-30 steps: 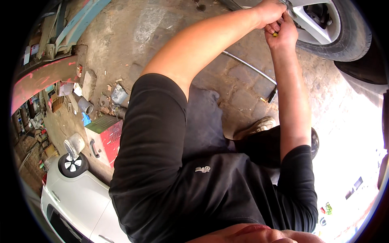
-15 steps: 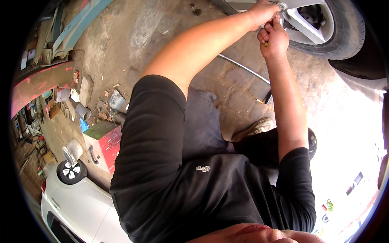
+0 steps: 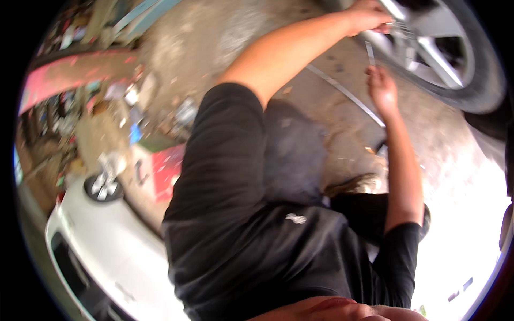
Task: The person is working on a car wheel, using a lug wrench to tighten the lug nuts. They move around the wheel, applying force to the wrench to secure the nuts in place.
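Note:
At the upper right is a car wheel [image 3: 440, 63] with silver spokes and a black tyre. My left hand [image 3: 369, 16] reaches to the wheel's hub, its fingers curled together against it; what they hold, if anything, is too blurred to make out. Below it, my right hand [image 3: 382, 88] is closed around a screwdriver [image 3: 370, 52]. The thin metal shaft points up from the fist, apart from the hub, and the fist covers the handle.
A long metal bar [image 3: 348, 93] lies on the floor left of my right forearm. Further left are a red box [image 3: 167, 170], scattered debris, a pink-red panel [image 3: 80, 75] and a white car [image 3: 118, 251]. My shoe [image 3: 356, 184] rests on the floor below the bar.
My right hand has drawn down and away from the hub with the screwdriver, baring its shaft. My left hand stays at the hub. The whole view has shifted and blurred.

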Motion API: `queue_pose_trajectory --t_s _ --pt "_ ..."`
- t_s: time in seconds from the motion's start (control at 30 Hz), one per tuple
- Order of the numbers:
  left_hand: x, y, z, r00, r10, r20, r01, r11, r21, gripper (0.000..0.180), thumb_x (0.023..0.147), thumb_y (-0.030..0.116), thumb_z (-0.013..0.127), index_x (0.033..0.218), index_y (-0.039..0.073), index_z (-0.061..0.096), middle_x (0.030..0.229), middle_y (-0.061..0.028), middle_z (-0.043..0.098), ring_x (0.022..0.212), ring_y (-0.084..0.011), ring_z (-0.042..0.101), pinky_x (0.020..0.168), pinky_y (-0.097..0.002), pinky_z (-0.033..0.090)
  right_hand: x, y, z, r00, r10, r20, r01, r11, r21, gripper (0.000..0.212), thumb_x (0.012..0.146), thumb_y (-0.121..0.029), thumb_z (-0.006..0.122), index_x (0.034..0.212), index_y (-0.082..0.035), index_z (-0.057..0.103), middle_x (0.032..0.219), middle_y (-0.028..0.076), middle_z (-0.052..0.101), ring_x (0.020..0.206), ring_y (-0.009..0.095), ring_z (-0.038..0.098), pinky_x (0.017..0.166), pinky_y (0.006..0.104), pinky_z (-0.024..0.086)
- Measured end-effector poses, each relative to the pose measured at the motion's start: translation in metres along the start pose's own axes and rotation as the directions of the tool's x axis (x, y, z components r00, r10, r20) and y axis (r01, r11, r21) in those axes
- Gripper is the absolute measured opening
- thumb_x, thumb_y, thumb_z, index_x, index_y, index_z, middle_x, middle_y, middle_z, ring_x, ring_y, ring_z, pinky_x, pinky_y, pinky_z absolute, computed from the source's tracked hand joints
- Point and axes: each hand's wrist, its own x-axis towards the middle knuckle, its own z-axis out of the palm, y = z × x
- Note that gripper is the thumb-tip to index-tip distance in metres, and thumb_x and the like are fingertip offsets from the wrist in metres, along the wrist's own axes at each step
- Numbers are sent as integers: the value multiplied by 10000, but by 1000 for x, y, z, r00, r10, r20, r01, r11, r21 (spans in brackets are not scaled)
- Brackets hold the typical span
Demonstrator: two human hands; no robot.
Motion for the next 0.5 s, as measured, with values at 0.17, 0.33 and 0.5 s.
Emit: queue_pose_trajectory --t_s 0.17,0.33,0.5 --pt "-104 -3 -134 981 -31 -193 79 966 246 178 847 139 577 999 45 586 758 -31 602 628 -138 568 537 -271 453 -1 65 25 986 -66 150 84 990 -113 287 971 -306 496 993 -47 615 678 -21 478 639 74 443 593 247 386" --pt "-321 -129 -343 498 -110 -860 667 682 299 566 702 283 705 1079 -113 557 906 -201 667 845 -319 661 730 -378 527 -7 71 54 966 30 257 32 972 -234 297 954 -321 523 1028 -43 595 635 -9 448 585 71 431 539 247 368" --pt "-514 -205 -343 282 -133 -950 943 219 249 450 702 321 691 1019 5 638 846 -180 676 734 -313 673 660 -379 528 1 106 56 926 199 321 -117 959 -257 290 950 -306 528 1066 -45 573 621 -15 453 506 67 399 471 254 336"
